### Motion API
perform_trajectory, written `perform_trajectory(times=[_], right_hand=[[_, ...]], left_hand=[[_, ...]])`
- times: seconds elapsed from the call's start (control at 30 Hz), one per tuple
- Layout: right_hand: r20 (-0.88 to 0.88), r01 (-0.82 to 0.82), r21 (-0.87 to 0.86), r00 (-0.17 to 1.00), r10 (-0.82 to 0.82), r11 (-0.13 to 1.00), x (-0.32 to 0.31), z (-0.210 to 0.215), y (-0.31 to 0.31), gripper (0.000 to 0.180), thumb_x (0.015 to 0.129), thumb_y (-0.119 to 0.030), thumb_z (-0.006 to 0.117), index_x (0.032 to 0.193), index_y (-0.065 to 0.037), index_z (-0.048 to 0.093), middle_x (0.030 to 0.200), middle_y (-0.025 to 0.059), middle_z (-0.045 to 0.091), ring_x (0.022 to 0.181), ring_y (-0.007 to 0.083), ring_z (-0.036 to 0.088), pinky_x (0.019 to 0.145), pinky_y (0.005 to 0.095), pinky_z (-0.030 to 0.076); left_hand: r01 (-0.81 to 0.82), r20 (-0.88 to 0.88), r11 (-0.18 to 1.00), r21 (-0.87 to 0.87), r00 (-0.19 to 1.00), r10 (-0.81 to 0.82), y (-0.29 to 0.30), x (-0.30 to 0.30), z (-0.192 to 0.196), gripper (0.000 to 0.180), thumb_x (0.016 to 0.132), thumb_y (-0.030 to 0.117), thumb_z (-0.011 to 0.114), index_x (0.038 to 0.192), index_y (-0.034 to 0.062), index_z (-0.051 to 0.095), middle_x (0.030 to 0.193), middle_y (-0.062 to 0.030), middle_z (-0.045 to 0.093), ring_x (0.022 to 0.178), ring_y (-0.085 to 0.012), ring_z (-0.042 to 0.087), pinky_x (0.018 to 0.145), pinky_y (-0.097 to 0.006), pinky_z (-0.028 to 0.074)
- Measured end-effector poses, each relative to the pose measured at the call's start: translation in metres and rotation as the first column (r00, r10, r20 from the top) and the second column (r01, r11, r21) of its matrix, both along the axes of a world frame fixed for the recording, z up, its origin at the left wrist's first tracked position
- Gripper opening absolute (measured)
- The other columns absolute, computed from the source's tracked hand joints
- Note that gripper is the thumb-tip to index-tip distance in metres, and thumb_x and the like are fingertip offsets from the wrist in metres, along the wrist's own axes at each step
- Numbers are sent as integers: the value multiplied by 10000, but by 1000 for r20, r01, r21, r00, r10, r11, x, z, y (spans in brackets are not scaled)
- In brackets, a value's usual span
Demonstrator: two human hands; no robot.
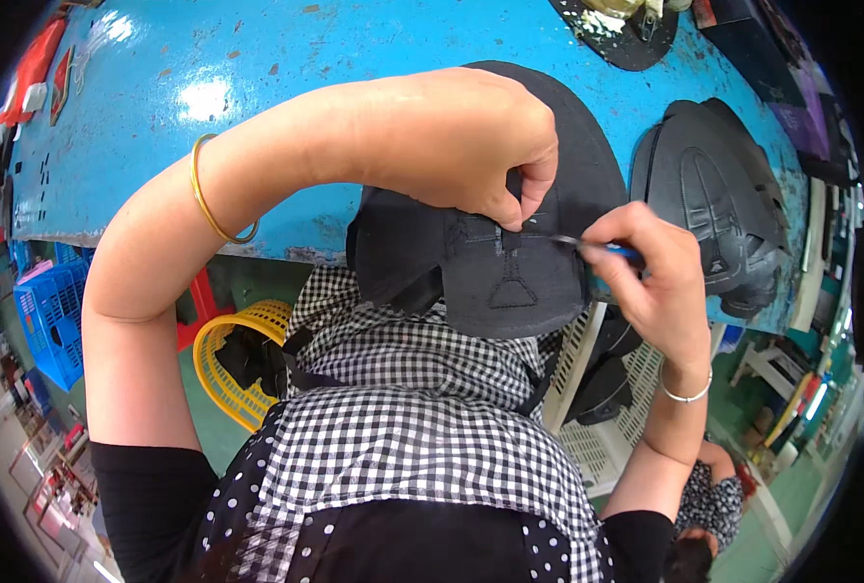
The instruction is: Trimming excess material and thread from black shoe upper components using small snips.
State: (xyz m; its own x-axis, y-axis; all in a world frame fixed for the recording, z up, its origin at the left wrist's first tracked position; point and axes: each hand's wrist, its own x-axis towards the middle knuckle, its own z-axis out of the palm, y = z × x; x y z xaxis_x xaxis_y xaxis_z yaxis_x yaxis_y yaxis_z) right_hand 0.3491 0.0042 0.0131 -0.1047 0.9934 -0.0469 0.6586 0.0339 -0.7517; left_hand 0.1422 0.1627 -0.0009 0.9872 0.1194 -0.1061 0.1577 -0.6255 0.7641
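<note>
"What's nearest the checked apron point(422, 437)?"

"A flat black piece point(553, 277), its near end jutting past the table's edge."

"And the right hand point(657, 280)?"

"Just beside that piece's right edge, thumb and fingers pinching a slim blue-handled tool point(622, 252). The metal tip points left, over the middle of the piece; I can't tell from here if it touches."

"The left hand point(490, 136)?"

"It arches over from the left, wrist bent. Thumb and fingertip come down close together near the tool's tip, the black piece right beneath. Whether that grip pinches anything, I can't make out."

"Farther off?"

"More black pieces point(685, 185) to the right on the blue table point(286, 49), then a dark thing with pale flecks point(626, 49) at the far side."
</note>
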Motion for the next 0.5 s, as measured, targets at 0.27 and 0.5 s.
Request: perform_trajectory(times=[0.27, 0.5], right_hand=[[264, -434, -26, 866, 425, 900, -5, 3, 20, 179, 806, -105, 730, 852, -84, 558, 702, 67, 602, 633, 286, 620, 526, 406, 459], [261, -386, -10, 890, 375, 923, -3, -1, 27, 153, 829, -129, 726, 888, -96, 589, 707, 69, 624, 630, 290, 627, 519, 395, 457]], left_hand=[[13, 80, 987, 163, 996, -26, -3, -1, -5, 155, 778, 200, 773, 860, 74, 733, 813, -109, 708, 787, -311, 679, 743, -416, 534], [-101, -12, 959, 264, 994, 108, 10, -3, 8, 229, 753, 220, 794, 880, 41, 729, 828, -140, 716, 821, -316, 701, 731, -413, 543]])
